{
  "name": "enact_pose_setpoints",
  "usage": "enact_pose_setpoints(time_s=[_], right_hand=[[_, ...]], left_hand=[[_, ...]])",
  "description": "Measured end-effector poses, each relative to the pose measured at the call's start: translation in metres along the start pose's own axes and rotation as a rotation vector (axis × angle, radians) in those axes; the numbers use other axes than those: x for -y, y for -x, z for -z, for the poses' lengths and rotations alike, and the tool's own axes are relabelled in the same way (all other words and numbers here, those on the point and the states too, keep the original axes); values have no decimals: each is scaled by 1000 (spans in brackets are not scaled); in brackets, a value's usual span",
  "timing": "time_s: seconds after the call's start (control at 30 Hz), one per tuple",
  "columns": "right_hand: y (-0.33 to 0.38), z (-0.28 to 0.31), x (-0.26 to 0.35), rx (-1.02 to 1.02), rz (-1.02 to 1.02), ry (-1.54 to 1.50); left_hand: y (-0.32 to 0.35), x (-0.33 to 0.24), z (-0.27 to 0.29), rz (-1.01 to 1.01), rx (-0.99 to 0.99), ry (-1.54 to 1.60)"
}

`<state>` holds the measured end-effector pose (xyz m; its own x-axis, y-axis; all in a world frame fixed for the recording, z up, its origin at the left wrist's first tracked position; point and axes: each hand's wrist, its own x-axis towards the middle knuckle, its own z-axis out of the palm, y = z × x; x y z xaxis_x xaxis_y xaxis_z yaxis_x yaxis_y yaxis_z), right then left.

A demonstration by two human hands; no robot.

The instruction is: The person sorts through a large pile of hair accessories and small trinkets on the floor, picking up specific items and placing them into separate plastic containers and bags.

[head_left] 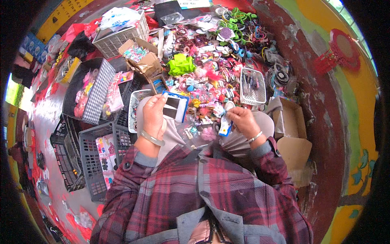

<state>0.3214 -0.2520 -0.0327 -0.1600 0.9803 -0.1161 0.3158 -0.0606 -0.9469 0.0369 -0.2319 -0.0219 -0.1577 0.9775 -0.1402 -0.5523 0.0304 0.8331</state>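
My left hand (153,117) pinches a blue-edged card (181,111) by its near corner, thumb on top. The card carries a dark panel and a white strip; what the dark part is cannot be made out. In my right hand (244,121), fingers closed, is a small blue-and-white packet (224,127), tilted and hanging down over my lap. The two hands are apart, above my knees. Just beyond them spreads a heap of small colourful hair accessories (211,77), with a pink flower-shaped piece (209,133) lying nearer, between my legs.
A white basket (265,97) holding small dark items stands at the right. Cardboard boxes (293,122) lie beside my right knee. On the left are grey plastic crates (90,179), a houndstooth-patterned box (101,87) and a bright green bunched item (181,65). A painted wall (325,101) runs along the right.
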Motion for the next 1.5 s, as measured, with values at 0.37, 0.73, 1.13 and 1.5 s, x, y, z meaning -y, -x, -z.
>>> enact_pose_setpoints(time_s=[0.37, 0.73, 1.13, 1.5], right_hand=[[5, -45, 62, 246, -27, -409], [3, -37, 37, 36, -268, -717], [21, -15, 54, 57, -27, -498], [47, -4, 105, -233, 883, 141]], left_hand=[[10, 25, -25, 153, 54, 129], [34, 5, -51, 337, 358, -54], [44, -14, -57, 414, 489, -162], [69, -55, -86, -524, 764, -491]])
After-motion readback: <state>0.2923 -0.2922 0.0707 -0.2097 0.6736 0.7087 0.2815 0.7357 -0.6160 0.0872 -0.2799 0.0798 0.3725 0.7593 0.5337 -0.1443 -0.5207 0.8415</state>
